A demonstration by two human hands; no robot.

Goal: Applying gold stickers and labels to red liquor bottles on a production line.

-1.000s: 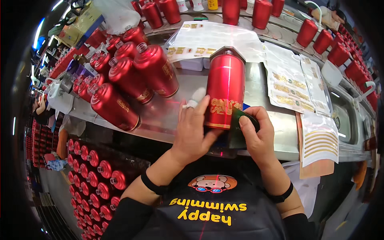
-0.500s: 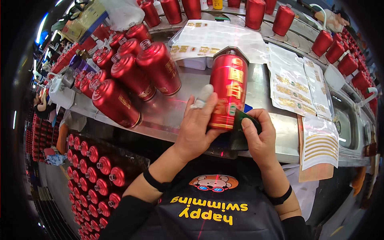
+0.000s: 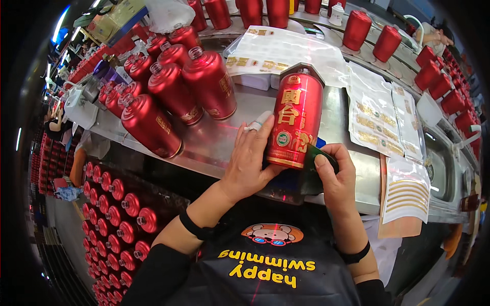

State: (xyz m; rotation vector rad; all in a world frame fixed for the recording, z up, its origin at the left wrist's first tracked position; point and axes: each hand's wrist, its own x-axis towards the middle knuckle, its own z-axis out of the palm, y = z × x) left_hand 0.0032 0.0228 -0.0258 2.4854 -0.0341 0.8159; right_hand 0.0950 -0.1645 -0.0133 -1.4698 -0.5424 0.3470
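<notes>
A glossy red bottle [image 3: 297,122] with gold lettering lies tilted on a holder at the metal bench's near edge, its neck pointing away from me. My left hand [image 3: 248,155] grips its lower left side, the thumb by the base and white tape around one finger. In my right hand [image 3: 338,173], a thin dark green scraper-like sheet [image 3: 315,171] is pinched between thumb and fingers. Its edge meets the lower right of the bottle, next to a gold emblem. The holder is mostly hidden beneath the bottle; a dark angular piece [image 3: 319,76] shows behind its shoulder.
Several red bottles [image 3: 209,84] stand close together on the bench at left. Label sheets [image 3: 375,109] lie behind and to the right, with a sheet of gold strips [image 3: 406,194] over the front edge near a sink [image 3: 441,168]. More bottles [image 3: 356,30] line a conveyor behind; crowded bottles [image 3: 115,224] stand lower left.
The bottle has turned on its axis, bringing its lettering leftward and the gold emblem into view at lower right. Both hands keep their holds. Bottles on the conveyor have shifted.
</notes>
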